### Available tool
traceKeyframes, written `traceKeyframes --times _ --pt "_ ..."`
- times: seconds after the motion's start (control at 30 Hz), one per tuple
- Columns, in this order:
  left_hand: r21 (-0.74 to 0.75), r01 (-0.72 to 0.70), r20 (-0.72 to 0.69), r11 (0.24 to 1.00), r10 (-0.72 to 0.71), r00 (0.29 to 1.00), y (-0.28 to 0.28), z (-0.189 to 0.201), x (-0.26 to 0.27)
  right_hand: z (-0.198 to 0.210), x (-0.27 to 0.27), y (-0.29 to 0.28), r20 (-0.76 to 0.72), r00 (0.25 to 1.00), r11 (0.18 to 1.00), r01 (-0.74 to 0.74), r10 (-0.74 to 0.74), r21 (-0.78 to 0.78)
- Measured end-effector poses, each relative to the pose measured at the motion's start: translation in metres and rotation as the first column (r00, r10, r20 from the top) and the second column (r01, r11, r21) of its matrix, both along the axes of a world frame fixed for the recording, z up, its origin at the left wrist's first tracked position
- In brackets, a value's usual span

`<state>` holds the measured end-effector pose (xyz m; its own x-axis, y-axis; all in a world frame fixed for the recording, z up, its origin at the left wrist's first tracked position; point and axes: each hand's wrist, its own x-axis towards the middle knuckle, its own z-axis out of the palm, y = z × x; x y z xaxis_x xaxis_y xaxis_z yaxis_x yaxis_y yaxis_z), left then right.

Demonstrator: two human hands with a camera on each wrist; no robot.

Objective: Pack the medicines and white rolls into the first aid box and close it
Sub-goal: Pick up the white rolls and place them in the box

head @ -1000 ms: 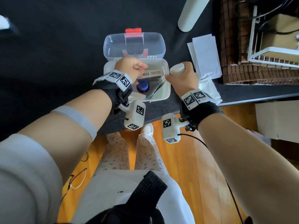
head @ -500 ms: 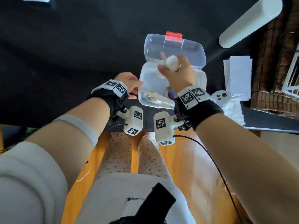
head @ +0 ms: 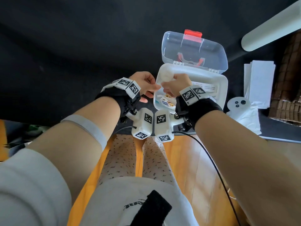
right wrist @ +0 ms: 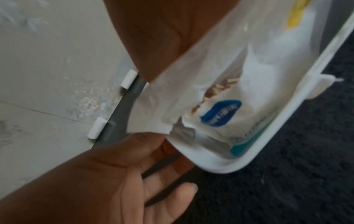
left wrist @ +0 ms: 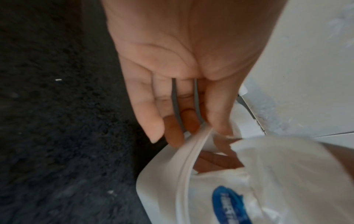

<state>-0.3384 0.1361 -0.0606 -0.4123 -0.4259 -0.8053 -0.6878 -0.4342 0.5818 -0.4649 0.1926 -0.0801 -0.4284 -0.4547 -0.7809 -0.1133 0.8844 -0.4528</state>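
Observation:
The white first aid box (head: 218, 88) stands on the black table, its clear lid (head: 193, 51) with a red latch (head: 193, 35) tipped back open. My right hand (head: 169, 82) grips a white roll (head: 166, 75) low over the box's left end; the roll (right wrist: 201, 68) fills the right wrist view. Under it lies a white packet with a blue logo (right wrist: 220, 115), and a labelled carton (head: 206, 88) lies further right. My left hand (head: 151, 90) pinches the box's left rim (left wrist: 191, 154), thumb inside and fingers outside.
Folded white papers (head: 259, 82) and a white controller on tissue (head: 237, 103) lie right of the box. A wicker basket (head: 290, 79) stands at the far right and a white tube (head: 268, 28) above. The table's front edge runs just behind my wrists.
My right hand has carried the white roll down and left, from above the box into its left end. My left hand has closed in on the box's left rim.

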Motion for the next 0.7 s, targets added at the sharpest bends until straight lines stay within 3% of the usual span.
traceKeyframes --times 0.13,0.27,0.4,0.5,0.6,0.7 --pt "0.004 -0.013 0.015 1.000 0.013 1.000 0.000 0.004 -0.002 -0.002 -0.004 0.004 0.024 0.997 0.997 -0.069 0.068 0.047" --pt "-0.036 0.000 0.028 0.999 0.001 1.000 -0.012 0.016 -0.003 0.024 -0.015 -0.003 -0.039 0.996 0.994 -0.083 0.085 0.071" --pt "-0.063 -0.176 -0.018 0.982 0.175 0.984 -0.057 0.037 0.010 0.059 -0.021 -0.030 -0.179 0.970 0.985 -0.149 0.163 0.087" --pt "-0.185 -0.256 -0.039 0.949 0.254 0.967 -0.106 0.054 0.033 0.083 -0.011 -0.073 -0.246 0.946 0.977 -0.190 0.208 0.097" --pt "-0.349 -0.238 -0.043 0.906 0.238 0.970 -0.161 0.064 0.067 0.106 0.013 -0.132 -0.261 0.933 0.966 -0.220 0.249 0.134" --pt "-0.450 -0.198 -0.005 0.871 0.219 0.976 -0.219 0.062 0.104 0.100 0.034 -0.191 -0.297 0.910 0.957 -0.279 0.291 0.081"
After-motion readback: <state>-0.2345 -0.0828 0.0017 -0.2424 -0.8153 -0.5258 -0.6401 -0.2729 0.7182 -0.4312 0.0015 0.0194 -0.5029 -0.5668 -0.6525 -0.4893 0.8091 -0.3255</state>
